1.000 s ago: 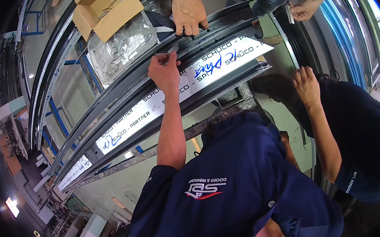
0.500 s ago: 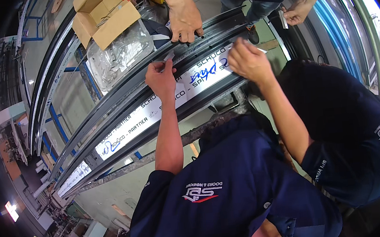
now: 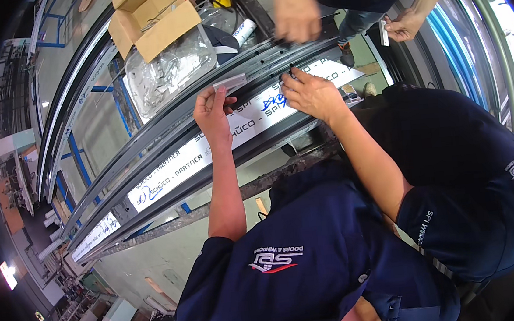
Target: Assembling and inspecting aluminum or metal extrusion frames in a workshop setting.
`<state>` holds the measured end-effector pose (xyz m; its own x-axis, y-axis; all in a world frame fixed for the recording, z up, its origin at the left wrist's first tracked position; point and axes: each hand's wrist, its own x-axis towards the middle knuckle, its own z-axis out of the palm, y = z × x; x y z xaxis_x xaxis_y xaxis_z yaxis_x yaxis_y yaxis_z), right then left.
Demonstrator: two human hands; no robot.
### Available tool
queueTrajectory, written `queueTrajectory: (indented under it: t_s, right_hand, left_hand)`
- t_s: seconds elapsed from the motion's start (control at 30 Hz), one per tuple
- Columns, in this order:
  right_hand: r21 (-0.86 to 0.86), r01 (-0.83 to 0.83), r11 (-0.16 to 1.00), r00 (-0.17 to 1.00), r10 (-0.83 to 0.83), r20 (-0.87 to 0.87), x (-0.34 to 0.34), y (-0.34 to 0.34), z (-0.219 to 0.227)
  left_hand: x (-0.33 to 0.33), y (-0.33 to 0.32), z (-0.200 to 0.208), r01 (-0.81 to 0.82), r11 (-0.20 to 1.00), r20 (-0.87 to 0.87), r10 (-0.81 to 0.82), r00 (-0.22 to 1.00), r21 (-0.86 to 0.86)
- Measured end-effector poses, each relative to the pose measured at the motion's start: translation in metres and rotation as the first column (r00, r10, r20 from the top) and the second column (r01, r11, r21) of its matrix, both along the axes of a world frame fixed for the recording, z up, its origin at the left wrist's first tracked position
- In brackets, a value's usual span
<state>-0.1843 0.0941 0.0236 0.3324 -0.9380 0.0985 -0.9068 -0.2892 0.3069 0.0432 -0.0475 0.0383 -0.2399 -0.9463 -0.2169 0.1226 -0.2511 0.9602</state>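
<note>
My left hand (image 3: 212, 113) pinches a small flat silver-grey metal piece (image 3: 230, 83) between thumb and fingers, just over the dark metal profiles (image 3: 170, 113). To the right, my right hand (image 3: 315, 96) rests with bent, slightly spread fingers on a dark profile, and I see no held thing in it. A small dark bit shows at its fingertips, too small to name. White printed protective film (image 3: 198, 150) with blue handwriting covers part of the profiles. A co-worker's blurred hand (image 3: 296, 13) is above the far profile; their other hand (image 3: 403, 27) holds a small light metal piece (image 3: 384, 32).
An open cardboard box (image 3: 157, 31) with small parts stands beyond the profiles, beside a clear plastic bag (image 3: 161, 77). A white roll (image 3: 244, 32) lies near them. Another person in dark clothing (image 3: 451, 143) bends close on my right. Long profiles (image 3: 74, 97) lie at the left.
My right hand has come down and left onto the profile. The metal piece in my left hand now shows more fully, nearly level. The co-worker's nearer hand has lifted off the profile and moved right.
</note>
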Motion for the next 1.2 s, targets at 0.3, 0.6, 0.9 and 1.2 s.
queueTrajectory:
  t_s: [0.3,0.6,0.9,1.2]
  right_hand:
    - [0.081,-0.069,0.994,0.997,0.072,-0.03,0.003,-0.007,0.0]
    - [-0.006,0.049,0.999,0.991,-0.047,0.125,0.013,-0.007,-0.014]
    - [-0.005,0.091,0.996,0.982,-0.089,0.168,0.012,-0.008,-0.018]
    - [-0.042,0.128,0.991,0.978,-0.12,0.168,0.014,-0.008,-0.017]
  left_hand:
    - [0.011,0.021,0.012,-0.002,0.992,-0.114,0.016,0.993,0.128]
    - [0.008,0.031,0.011,0.015,0.986,-0.137,0.007,0.991,0.163]
    - [0.0,0.025,0.01,0.038,0.979,-0.156,-0.007,0.988,0.199]
    - [0.002,0.017,0.005,0.032,0.979,-0.133,-0.005,0.991,0.202]
